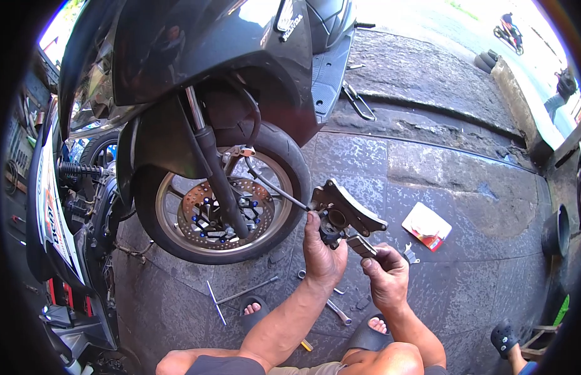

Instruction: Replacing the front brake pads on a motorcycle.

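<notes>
My left hand [325, 257] is closed round a dark brake caliper [347, 209], which hangs on its hose in front of the scooter's wheel. Between the thumb and fingers of my right hand [388, 274] is a brake pad [362, 245], its grey face turned up. The pad's far end meets the caliper's lower edge; whether it sits inside cannot be made out. The brake hose [277, 186] runs from the caliper up to the fork. Left of the caliper stands the front wheel [301, 169] with its drilled brake disc [260, 220].
A T-handle wrench [247, 291] and a spanner [338, 312] lie on the tiles near my feet. To the right are a white and red package [427, 226] and a small metal plate [411, 254]. Another motorcycle [59, 212] stands at left; someone's clog [504, 339] shows lower right.
</notes>
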Demonstrator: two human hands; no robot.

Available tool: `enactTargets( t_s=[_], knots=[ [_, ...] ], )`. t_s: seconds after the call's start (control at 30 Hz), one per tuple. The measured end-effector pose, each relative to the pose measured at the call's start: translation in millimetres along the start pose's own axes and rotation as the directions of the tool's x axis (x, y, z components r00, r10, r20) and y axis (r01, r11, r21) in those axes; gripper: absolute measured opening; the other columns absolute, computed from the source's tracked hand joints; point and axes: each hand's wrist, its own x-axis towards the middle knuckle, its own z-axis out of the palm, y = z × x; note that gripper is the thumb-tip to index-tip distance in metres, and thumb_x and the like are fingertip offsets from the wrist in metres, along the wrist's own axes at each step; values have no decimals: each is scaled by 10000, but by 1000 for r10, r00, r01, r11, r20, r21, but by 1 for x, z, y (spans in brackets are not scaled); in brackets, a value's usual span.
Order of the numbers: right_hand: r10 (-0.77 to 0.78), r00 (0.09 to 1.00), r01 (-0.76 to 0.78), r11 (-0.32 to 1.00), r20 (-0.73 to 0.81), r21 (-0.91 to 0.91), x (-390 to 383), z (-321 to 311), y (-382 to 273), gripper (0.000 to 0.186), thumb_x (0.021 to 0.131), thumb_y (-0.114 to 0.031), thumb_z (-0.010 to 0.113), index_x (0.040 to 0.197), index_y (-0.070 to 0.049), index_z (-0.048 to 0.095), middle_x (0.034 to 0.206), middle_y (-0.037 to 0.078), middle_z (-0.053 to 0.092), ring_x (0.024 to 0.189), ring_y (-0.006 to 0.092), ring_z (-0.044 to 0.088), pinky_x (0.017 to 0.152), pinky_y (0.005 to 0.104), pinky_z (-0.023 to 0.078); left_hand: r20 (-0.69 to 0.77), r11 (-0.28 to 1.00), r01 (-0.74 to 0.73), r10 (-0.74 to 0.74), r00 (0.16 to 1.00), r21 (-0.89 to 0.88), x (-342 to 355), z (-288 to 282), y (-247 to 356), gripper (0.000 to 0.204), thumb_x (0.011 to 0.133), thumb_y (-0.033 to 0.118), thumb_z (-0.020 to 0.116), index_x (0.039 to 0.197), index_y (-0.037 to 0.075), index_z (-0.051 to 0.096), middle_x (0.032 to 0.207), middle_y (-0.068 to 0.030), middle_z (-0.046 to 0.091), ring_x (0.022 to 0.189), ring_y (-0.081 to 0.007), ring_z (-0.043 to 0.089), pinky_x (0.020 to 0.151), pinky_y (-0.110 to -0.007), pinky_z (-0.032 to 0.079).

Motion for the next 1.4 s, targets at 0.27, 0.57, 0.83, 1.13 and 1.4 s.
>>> enactTargets(
  t_s=[0.27, 0.57, 0.83, 1.13, 1.4],
  knots=[
    [-105, 993, 96, 984, -59, -151, 11, 13, 11, 116, 878, -4, 740, 976, 39, 695, 912, 28, 662, 834, 79, 591, 739, 230, 484, -13, 999, -15, 15, 1000, 44, -6, 10, 2, 501, 961, 472, 623, 1270, 82, 563, 1188, -24, 630, 1149, -162, 576, 1060, -407, 413],
    [-88, 995, 73, 957, -42, -282, 21, 26, 16, 148, 895, -23, 728, 1027, 39, 701, 934, 42, 702, 856, 86, 609, 783, 250, 501, 83, 978, 16, -34, 996, 209, -6, 3, 2, 671, 944, 621, 535, 1318, 64, 537, 1199, -113, 639, 1123, -250, 628, 1012, -442, 494],
    [-43, 991, 15, 976, -124, -216, 24, 29, 23, 174, 887, -24, 739, 1038, 43, 686, 906, 62, 714, 776, 89, 633, 691, 243, 525, 135, 991, 27, -44, 990, 128, -8, 0, 0, 581, 984, 477, 553, 1341, 23, 488, 1149, -74, 627, 1060, -173, 625, 948, -357, 506],
    [-74, 975, 43, 988, -208, -147, 21, 31, 34, 193, 881, -41, 744, 1029, 29, 642, 888, 56, 683, 709, 99, 623, 634, 246, 519, 110, 961, -66, 38, 993, 269, -13, 5, 3, 449, 978, 374, 628, 1264, 56, 492, 1067, -37, 607, 937, -109, 620, 821, -278, 537],
    [18, 980, -46, 989, -197, -139, 20, 30, 34, 254, 861, -97, 780, 1017, 18, 616, 863, 54, 662, 703, 113, 612, 626, 261, 511, -5, 919, -21, 26, 1000, 395, -14, 12, 12, 349, 1010, 341, 574, 1208, 57, 528, 1054, -34, 622, 932, -122, 628, 824, -303, 535]
  ],
)
